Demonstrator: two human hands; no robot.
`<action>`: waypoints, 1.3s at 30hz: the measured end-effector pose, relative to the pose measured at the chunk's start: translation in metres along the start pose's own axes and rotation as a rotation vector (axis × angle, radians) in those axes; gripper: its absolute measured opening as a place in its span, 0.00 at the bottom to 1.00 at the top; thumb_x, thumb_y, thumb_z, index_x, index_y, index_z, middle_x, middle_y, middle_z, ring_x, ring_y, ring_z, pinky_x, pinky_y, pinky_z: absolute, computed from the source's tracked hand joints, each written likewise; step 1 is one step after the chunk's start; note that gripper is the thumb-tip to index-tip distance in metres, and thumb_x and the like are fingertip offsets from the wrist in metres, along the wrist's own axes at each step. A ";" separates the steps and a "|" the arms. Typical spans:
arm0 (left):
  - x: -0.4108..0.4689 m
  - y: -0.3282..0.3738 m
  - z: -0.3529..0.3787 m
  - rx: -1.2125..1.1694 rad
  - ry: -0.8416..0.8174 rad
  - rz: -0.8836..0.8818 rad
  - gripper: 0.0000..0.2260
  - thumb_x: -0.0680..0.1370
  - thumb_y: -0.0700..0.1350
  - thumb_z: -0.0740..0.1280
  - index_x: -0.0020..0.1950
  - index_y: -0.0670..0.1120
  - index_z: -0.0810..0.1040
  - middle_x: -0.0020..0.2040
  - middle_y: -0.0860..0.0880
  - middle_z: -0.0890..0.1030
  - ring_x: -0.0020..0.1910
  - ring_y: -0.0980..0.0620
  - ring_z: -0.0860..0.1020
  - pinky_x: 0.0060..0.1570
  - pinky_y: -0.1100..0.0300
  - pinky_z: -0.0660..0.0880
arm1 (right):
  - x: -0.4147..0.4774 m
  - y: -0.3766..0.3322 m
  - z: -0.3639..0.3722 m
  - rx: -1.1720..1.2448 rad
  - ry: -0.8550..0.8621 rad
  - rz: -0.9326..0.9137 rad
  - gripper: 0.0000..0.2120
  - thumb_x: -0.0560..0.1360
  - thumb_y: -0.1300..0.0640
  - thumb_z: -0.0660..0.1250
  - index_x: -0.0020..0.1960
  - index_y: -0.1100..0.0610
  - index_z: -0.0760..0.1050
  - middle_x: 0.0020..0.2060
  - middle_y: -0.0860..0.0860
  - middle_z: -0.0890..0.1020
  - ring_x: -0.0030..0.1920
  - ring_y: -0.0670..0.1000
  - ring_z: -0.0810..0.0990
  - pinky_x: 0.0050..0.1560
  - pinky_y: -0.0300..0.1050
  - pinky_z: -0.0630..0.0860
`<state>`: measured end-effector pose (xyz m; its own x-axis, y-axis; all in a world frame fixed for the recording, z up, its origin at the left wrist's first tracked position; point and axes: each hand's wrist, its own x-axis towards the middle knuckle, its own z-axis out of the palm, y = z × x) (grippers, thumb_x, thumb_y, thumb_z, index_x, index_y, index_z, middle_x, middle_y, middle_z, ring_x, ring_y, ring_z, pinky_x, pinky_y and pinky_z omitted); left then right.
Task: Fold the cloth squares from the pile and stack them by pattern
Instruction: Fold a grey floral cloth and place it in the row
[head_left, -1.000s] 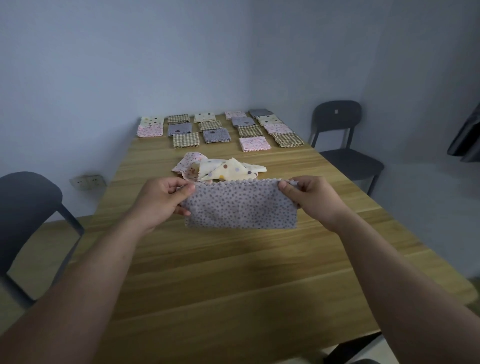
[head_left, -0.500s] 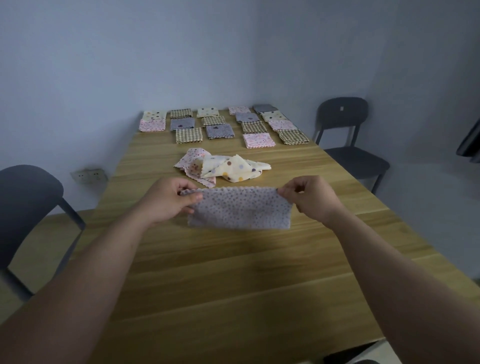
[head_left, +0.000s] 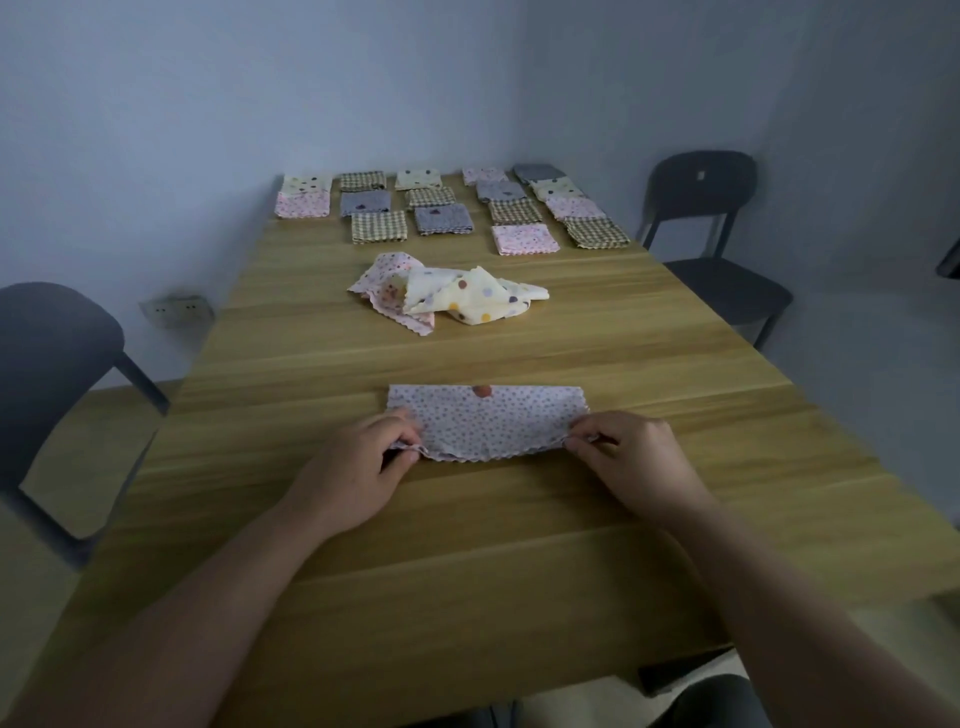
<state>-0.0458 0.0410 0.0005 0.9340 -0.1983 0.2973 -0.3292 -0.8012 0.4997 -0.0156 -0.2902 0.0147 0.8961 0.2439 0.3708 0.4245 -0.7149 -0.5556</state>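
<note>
A pale dotted cloth (head_left: 488, 423), folded in half into a wide strip, lies flat on the wooden table (head_left: 467, 545) in front of me. My left hand (head_left: 358, 467) pinches its near left corner and my right hand (head_left: 634, 462) pinches its near right corner. Beyond it sits the small pile of unfolded cloths (head_left: 447, 296), a pink dotted one under a cream one with coloured dots. Several folded squares (head_left: 447, 208) lie in rows at the far end: pink, grey, checked and cream patterns.
A dark chair (head_left: 717, 239) stands at the table's right side and another chair (head_left: 47, 374) at the left. A wall socket (head_left: 176, 310) sits low on the left wall. The table's near edge is just below my forearms.
The cloth was held up in the air between both hands; now it has come down towards me and lies flat on the table, both hands still pinching its corners.
</note>
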 end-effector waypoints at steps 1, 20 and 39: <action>-0.001 0.002 -0.001 0.007 -0.007 0.001 0.04 0.80 0.44 0.70 0.53 0.52 0.81 0.65 0.58 0.80 0.69 0.63 0.72 0.68 0.58 0.71 | -0.003 0.000 0.000 -0.007 0.007 -0.020 0.02 0.73 0.58 0.77 0.45 0.55 0.86 0.46 0.45 0.87 0.49 0.42 0.82 0.53 0.28 0.73; 0.064 0.049 0.048 0.373 -0.375 -0.124 0.27 0.86 0.58 0.41 0.84 0.52 0.45 0.83 0.54 0.45 0.82 0.52 0.43 0.80 0.49 0.43 | 0.046 -0.040 0.063 -0.352 -0.475 0.119 0.28 0.86 0.43 0.42 0.83 0.51 0.48 0.82 0.47 0.49 0.82 0.50 0.43 0.81 0.51 0.43; 0.058 0.018 0.034 0.432 -0.307 -0.364 0.32 0.82 0.67 0.37 0.83 0.54 0.42 0.83 0.53 0.40 0.82 0.50 0.39 0.77 0.38 0.35 | 0.045 -0.003 0.043 -0.398 -0.375 0.342 0.31 0.82 0.36 0.36 0.83 0.45 0.46 0.82 0.45 0.46 0.81 0.52 0.39 0.78 0.62 0.38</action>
<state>0.0074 -0.0036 -0.0009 0.9938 0.0281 -0.1076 0.0424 -0.9902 0.1332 0.0288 -0.2486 0.0013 0.9873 0.1201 -0.1040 0.0908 -0.9638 -0.2506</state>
